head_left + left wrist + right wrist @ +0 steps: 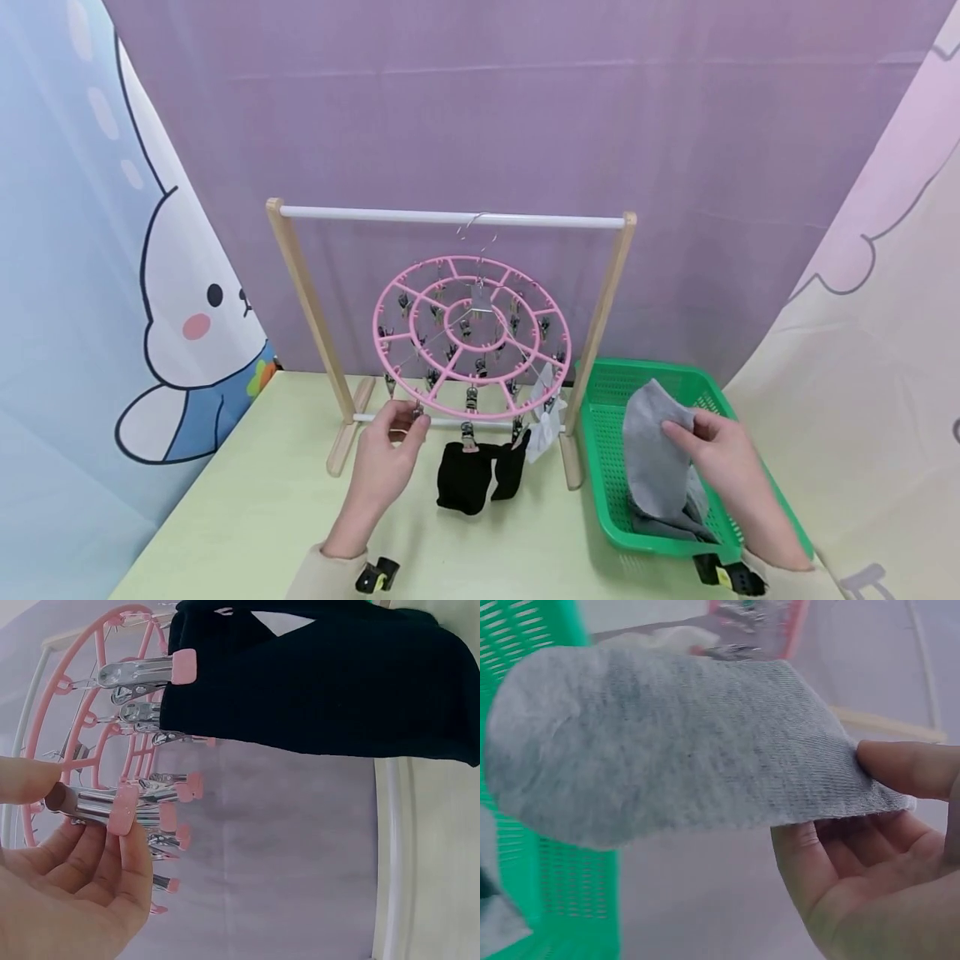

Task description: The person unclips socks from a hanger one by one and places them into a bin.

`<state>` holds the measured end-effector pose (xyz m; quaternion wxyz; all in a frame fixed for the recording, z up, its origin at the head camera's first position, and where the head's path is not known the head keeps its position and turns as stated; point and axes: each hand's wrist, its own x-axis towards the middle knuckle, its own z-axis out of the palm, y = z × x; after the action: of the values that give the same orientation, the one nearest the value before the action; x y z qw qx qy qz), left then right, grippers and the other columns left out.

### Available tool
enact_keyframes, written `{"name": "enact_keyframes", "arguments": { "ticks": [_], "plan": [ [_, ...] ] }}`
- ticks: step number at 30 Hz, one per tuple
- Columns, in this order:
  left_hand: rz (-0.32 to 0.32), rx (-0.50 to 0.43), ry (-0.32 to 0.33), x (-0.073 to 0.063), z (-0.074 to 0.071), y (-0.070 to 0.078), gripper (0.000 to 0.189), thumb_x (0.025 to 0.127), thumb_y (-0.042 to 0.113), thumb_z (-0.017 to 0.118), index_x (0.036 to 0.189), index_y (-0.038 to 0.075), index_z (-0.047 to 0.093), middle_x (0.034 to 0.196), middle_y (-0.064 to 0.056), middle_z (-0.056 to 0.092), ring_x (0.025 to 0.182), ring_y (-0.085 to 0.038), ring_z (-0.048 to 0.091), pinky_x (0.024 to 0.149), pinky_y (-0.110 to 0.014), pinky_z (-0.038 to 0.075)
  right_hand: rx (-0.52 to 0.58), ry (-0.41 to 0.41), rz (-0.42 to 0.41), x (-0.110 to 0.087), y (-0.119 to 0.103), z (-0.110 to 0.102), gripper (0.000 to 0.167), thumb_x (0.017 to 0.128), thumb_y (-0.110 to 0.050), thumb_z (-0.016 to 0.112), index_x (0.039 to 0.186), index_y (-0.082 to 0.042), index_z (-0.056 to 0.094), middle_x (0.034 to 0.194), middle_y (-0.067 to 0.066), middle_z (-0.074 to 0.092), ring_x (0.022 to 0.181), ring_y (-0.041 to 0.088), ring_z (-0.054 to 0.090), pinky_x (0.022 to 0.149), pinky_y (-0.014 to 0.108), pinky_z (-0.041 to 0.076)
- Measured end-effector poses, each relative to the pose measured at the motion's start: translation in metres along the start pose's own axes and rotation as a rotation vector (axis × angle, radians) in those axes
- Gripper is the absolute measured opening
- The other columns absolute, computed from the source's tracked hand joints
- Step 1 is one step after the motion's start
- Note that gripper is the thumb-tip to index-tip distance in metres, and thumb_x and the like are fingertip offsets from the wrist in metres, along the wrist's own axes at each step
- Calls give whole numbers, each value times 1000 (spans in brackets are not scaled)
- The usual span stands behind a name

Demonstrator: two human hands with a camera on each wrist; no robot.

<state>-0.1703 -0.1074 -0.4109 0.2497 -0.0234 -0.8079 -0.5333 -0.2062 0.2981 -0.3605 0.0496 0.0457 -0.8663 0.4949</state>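
My left hand is at the front left rim of the pink round drying hanger. Its thumb and fingers pinch a metal clip with pink tips, and nothing hangs from that clip. Over the green basket, my right hand holds a grey sock by its cuff between thumb and fingers. The sock's foot end droops toward the basket. Black socks hang from clips at the hanger's front, right of my left hand. White socks hang at its right side.
A wooden stand with a white bar carries the hanger by its hook. More clips dangle from the rings. Dark grey fabric lies in the basket on the pale table. A purple cloth backs the scene.
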Motion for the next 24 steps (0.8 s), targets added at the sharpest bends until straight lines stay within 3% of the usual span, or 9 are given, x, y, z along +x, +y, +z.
{"name": "enact_keyframes", "arguments": {
  "ticks": [5, 10, 15, 20, 24],
  "plan": [
    [-12, -16, -16, 3, -4, -4, 18, 96, 8, 68, 113, 3, 66, 93, -5, 68, 83, -17, 66, 80, -30, 56, -67, -44, 74, -3, 22, 10, 34, 101, -23, 66, 79, -4, 48, 65, 0, 41, 57, 15, 40, 52, 30, 36],
    [-25, -39, -36, 7, -7, -8, 16, 96, 9, 67, 112, 3, 66, 93, -6, 68, 83, -17, 66, 81, -30, 55, -155, -83, 105, -7, 42, 20, 27, 101, -17, 64, 80, -4, 52, 62, 1, 40, 53, 13, 35, 48, 29, 34],
    [-22, -44, -56, 10, -9, -12, 16, 97, 11, 67, 112, 4, 67, 94, -5, 68, 84, -16, 66, 82, -30, 55, -225, -97, 150, -11, 56, 23, 15, 101, -11, 61, 96, 3, 63, 72, 6, 57, 61, 19, 56, 53, 32, 47],
    [-12, -65, -65, 12, -11, -14, 17, 96, 9, 68, 112, 4, 67, 94, -5, 69, 84, -17, 66, 82, -30, 55, -289, -50, 165, -12, 62, 24, 29, 100, -10, 60, 115, 15, 63, 91, 18, 69, 77, 28, 66, 61, 39, 53],
    [-1, -72, -67, 11, -11, -14, 17, 97, 10, 68, 112, 4, 67, 94, -5, 69, 85, -18, 66, 81, -30, 55, -347, -7, 148, -12, 53, 22, 36, 100, -12, 59, 124, 15, 61, 105, 24, 69, 91, 35, 67, 71, 45, 56]
  ]
}}
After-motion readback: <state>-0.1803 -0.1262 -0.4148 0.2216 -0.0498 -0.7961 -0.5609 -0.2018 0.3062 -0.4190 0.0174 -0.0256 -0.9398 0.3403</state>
